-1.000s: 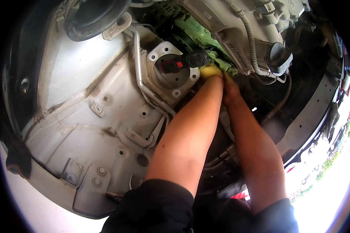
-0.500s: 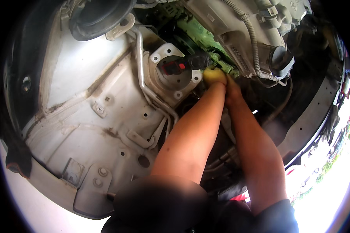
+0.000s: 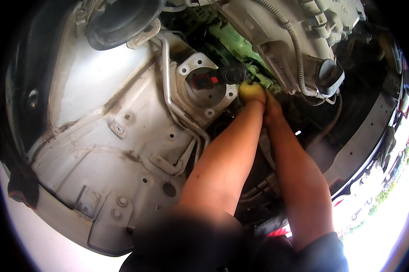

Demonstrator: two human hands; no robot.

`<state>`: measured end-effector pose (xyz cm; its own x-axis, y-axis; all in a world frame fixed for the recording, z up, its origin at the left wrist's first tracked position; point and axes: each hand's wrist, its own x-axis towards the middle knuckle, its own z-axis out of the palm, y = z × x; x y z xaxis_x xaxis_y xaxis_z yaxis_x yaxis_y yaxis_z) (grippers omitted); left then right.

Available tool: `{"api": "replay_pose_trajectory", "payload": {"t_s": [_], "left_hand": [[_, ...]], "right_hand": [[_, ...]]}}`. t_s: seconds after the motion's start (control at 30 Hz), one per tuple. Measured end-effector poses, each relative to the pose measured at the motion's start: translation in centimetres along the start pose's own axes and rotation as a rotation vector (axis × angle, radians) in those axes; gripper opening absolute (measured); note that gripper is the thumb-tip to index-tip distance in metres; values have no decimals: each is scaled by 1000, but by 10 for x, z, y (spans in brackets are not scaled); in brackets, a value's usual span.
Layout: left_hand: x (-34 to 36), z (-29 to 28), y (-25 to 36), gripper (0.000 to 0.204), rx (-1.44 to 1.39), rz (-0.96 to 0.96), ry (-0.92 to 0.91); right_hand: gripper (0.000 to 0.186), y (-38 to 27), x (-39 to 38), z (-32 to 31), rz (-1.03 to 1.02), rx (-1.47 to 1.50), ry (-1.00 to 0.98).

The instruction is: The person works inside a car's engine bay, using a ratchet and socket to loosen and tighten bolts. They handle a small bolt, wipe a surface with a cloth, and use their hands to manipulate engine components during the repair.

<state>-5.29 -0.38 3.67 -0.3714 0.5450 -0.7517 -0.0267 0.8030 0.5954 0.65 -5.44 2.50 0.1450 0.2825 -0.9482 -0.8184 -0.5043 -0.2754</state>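
Observation:
My left hand (image 3: 252, 93), in a yellow glove or cover, is closed among the green-coated parts (image 3: 231, 38) under the housing, just right of the round mount opening. What its fingers grip is hidden. My right hand (image 3: 271, 109) is pressed in beside it on the right, its fingers mostly out of sight behind the left. A black tool with a red patch (image 3: 213, 78) lies across the mounting plate (image 3: 197, 104), immediately left of my gloved hand.
A pale metal panel (image 3: 91, 127) with holes and bolts spans the left, crossed by bent pipes (image 3: 167, 84). A dark rubber part (image 3: 118, 25) is at upper left. A dusty housing with a corrugated hose (image 3: 295, 50) hangs at upper right, above a curved bumper edge (image 3: 358, 140).
The view has shifted slightly, so the car parts sit a little lower and farther right. Both hands stay at the same spot beside the tool, with only small movement.

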Motion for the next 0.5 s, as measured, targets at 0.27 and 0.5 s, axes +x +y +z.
{"api": "replay_pose_trajectory", "payload": {"t_s": [0.27,0.5], "left_hand": [[11,7,-11,36,-98,70,-66],[16,11,-16,40,-139,54,-93]], "right_hand": [[49,0,-12,4,-56,-19,-37],[51,3,9,-7,1,4,-33]]}}
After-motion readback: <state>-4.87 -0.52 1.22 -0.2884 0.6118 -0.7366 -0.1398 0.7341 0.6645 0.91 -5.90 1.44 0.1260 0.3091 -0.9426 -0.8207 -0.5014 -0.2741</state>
